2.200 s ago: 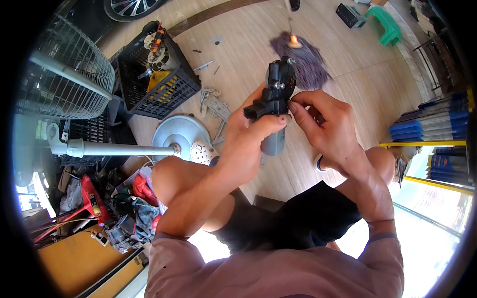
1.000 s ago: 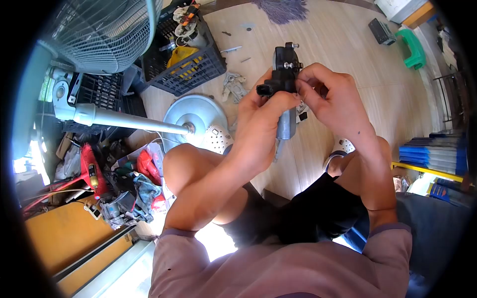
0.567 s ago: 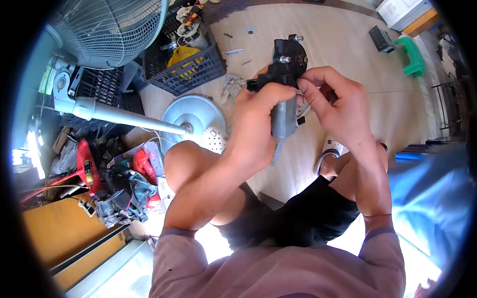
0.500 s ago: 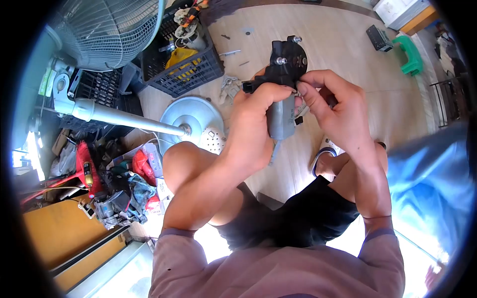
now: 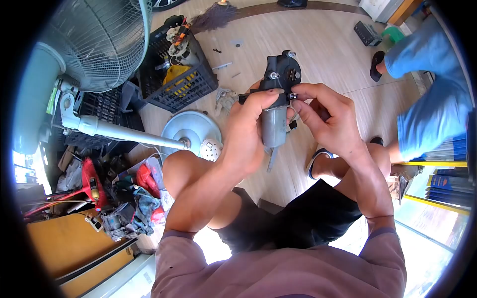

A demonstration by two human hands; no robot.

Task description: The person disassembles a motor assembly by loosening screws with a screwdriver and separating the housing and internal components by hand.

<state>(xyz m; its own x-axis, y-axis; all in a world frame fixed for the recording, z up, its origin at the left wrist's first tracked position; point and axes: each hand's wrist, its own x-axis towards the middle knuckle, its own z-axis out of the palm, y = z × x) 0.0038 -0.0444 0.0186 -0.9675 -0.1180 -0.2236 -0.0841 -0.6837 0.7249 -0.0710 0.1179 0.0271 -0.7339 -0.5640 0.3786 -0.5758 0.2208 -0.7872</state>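
Observation:
My left hand (image 5: 251, 121) is wrapped round a small electric gear motor (image 5: 274, 126), with the thumb pressed on its upper part. The motor has a silver cylinder below and a black gear housing (image 5: 286, 69) with metal studs on top. A thin metal strip hangs from its lower end. Beside the housing, my right hand (image 5: 325, 114) is closed, thumb and forefinger around a small shiny bolt (image 5: 292, 97) at the motor's right side. A short wire with a dark connector (image 5: 292, 125) shows below those fingertips.
At the left stand a pedestal fan (image 5: 126, 129) and a black crate (image 5: 181, 92) of parts. Below them lies a pile of rags and bags (image 5: 141, 193). A person in blue trousers (image 5: 430, 109) stands at the right, near a yellow-edged shelf (image 5: 437, 208).
The person in blue has stepped farther forward at the right. The view has shifted slightly, and the bolt at my right fingertips now shows clearly. My left hand keeps its hold on the motor.

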